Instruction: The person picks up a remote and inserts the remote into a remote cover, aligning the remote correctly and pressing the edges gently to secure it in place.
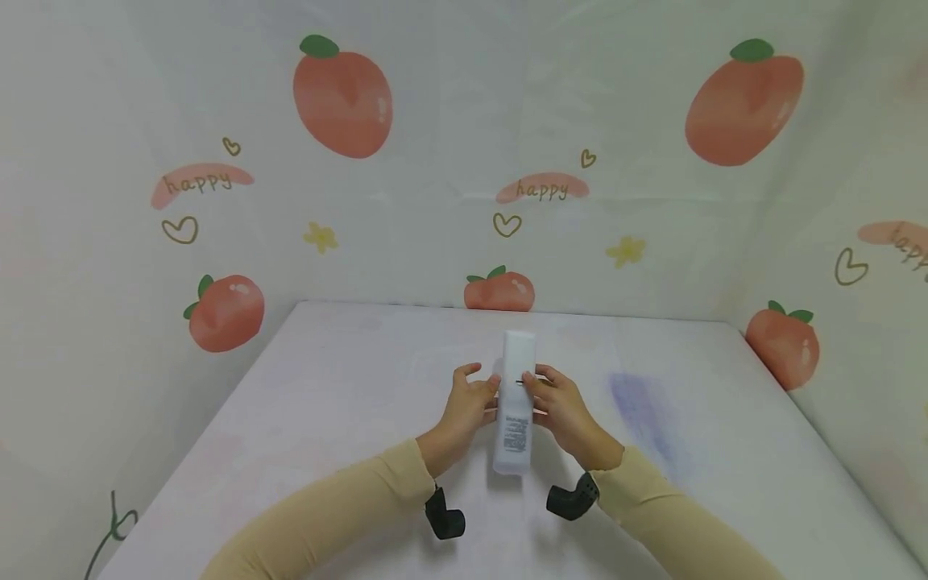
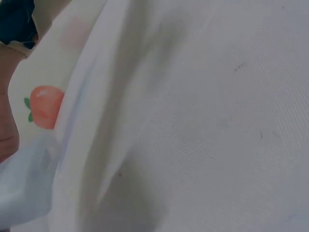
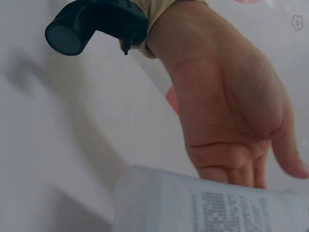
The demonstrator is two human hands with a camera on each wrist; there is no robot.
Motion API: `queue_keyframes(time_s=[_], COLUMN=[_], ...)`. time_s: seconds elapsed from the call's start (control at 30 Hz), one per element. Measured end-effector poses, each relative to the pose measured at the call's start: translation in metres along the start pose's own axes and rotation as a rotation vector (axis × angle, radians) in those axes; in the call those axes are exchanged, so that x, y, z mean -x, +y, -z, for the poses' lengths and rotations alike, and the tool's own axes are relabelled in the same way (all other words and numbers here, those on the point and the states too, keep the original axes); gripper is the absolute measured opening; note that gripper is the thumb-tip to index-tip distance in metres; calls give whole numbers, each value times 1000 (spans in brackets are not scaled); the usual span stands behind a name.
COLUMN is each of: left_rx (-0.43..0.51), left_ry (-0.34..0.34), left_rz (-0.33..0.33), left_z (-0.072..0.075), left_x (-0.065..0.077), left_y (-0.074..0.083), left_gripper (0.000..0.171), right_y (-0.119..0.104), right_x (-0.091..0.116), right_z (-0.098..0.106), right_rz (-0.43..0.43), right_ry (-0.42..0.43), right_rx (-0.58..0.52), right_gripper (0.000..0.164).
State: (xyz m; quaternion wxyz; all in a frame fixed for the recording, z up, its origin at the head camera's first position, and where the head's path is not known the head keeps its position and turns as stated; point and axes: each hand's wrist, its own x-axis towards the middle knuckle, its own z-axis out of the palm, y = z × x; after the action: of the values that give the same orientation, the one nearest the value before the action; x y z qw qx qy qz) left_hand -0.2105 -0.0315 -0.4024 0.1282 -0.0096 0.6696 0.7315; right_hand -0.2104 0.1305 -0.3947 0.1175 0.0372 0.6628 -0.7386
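A white bottle [image 1: 515, 403] with a white cap and small grey print on its lower front stands out in the middle of the head view, close over the table. My left hand [image 1: 464, 411] holds its left side, thumb at the edge, with the index finger raised away from it. From the other side my right hand [image 1: 569, 415] grips it, thumb on the front near the cap seam and fingers partly hidden behind. The right wrist view shows the palm of my left hand [image 3: 227, 106] behind the printed bottle [image 3: 207, 203]. Only the bottle's corner [image 2: 29, 183] enters the left wrist view.
A white cloth-covered table [image 1: 348, 379] lies below, with a bluish patch [image 1: 645, 411] at right. Behind it hangs a white curtain [image 1: 449, 121] printed with peaches, hearts and words. Black wrist cameras [image 1: 444, 515] sit at both cuffs.
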Motion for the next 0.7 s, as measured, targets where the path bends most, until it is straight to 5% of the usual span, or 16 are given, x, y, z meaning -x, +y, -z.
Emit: queue_keyframes(time_s=[0.27,0.5,0.7], left_rx=[-36,5,-61], left_ry=[26,63,110], left_rz=[-11,13,54], left_z=[5,2,0], left_x=[-6,-12,-20], left_y=[-7,-5,5], left_gripper=[21,25,24], right_y=[0,-4,-2], right_x=[-1,7,14], right_z=[0,-2,-7], right_rz=[4,7,8], right_ry=[-23,-97,-66], right_rx=[35,90,116], right_gripper=[43,47,47])
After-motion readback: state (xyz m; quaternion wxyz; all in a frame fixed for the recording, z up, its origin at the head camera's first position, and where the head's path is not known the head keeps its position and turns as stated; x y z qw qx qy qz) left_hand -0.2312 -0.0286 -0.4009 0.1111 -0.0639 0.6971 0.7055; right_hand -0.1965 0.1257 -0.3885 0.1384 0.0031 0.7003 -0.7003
